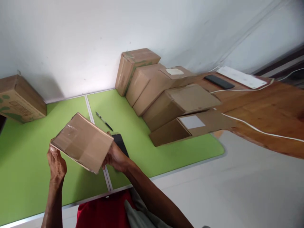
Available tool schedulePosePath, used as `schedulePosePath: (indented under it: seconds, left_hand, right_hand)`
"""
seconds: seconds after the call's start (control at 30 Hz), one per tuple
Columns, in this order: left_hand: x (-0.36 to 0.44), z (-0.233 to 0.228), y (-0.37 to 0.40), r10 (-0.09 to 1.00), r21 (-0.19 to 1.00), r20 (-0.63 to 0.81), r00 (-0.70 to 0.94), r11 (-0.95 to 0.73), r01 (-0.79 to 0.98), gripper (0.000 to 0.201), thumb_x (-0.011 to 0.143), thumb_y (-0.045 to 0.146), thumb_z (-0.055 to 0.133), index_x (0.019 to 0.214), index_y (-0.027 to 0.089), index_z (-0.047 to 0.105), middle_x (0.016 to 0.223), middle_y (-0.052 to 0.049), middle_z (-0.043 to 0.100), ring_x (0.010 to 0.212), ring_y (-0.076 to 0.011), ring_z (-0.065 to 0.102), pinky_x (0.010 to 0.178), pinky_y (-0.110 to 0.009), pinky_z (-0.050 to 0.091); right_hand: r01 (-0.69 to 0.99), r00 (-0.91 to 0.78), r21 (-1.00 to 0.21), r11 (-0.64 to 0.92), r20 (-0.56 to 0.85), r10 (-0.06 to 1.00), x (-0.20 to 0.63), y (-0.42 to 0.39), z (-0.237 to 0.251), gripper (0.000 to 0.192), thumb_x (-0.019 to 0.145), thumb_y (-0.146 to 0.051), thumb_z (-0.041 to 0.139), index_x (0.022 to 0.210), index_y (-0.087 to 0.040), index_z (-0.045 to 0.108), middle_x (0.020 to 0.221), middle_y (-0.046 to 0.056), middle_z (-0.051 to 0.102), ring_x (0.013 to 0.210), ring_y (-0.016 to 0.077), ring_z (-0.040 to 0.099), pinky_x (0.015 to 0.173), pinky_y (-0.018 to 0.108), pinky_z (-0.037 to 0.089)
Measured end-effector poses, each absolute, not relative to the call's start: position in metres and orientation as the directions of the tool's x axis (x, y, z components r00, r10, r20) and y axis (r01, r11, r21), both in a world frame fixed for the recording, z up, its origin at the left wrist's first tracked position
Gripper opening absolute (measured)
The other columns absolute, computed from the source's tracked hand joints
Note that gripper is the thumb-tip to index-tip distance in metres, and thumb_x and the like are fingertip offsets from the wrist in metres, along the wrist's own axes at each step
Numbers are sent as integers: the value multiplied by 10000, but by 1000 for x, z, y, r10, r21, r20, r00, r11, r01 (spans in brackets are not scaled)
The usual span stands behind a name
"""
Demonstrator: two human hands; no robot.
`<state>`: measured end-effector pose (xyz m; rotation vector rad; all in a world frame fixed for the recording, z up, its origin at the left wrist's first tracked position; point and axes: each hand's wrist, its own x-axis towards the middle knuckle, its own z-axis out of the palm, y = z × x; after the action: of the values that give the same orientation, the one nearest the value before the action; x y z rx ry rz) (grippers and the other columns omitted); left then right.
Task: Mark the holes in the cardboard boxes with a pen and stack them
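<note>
A small brown cardboard box [83,142] is held tilted above the green table [140,158], with clear tape across its face. My left hand [56,161] grips its left corner, thumb at the edge and the other fingers mostly hidden. On the opposite side, my right hand [115,156] holds the right end, its fingers partly behind the box. Just beyond the right hand, a dark phone-like slab [121,144] lies on the table, partly covered. A pen [104,121] rests farther back, near the table's centre seam.
Several cardboard boxes [163,104] stand in a row at the right rear. Another box [23,99] with green print sits at the back left against the wall. A wooden table [268,114] on the right carries a black phone [218,81], a white power strip [241,77] and a white cable [258,129].
</note>
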<state>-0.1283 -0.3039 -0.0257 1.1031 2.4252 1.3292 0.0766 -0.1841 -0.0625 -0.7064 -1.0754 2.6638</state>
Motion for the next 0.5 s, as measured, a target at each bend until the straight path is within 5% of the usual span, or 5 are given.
schedulePosePath:
  seconds: [0.13,0.23,0.37,0.5]
  left_hand:
    - [-124,-14,-305,608,755,194,-770,409,513,971,831,1135,122,792,281,584,673,-33,533,672,-253,513,622,-415,431]
    - [-125,-4,-303,590,720,199,-782,453,526,880,825,1146,211,665,306,416,633,-11,439,658,-226,439,612,-383,326]
    - [-128,6,-299,585,680,181,-790,506,531,833,858,1120,284,627,321,246,608,28,250,610,-180,279,609,-377,198]
    - [-129,10,-297,617,665,158,-771,511,545,828,860,1111,330,655,309,322,628,25,290,625,-188,304,605,-376,210]
  right_hand:
    - [-52,-897,-798,-601,-228,380,85,-179,-48,1110,929,-1101,268,1485,-197,591,758,57,784,546,231,770,463,267,548]
    - [-121,-869,-864,-488,-146,474,89,-171,-41,1089,891,-1058,558,1596,-232,475,773,11,775,557,221,753,476,276,559]
    - [11,-833,-947,-322,-187,522,91,-157,-39,1081,905,-813,838,1687,-197,416,789,-18,739,611,198,708,500,272,498]
    - [97,-765,-989,-114,-147,627,91,-150,-47,1025,910,-768,858,1669,-161,534,973,39,735,908,247,717,781,386,600]
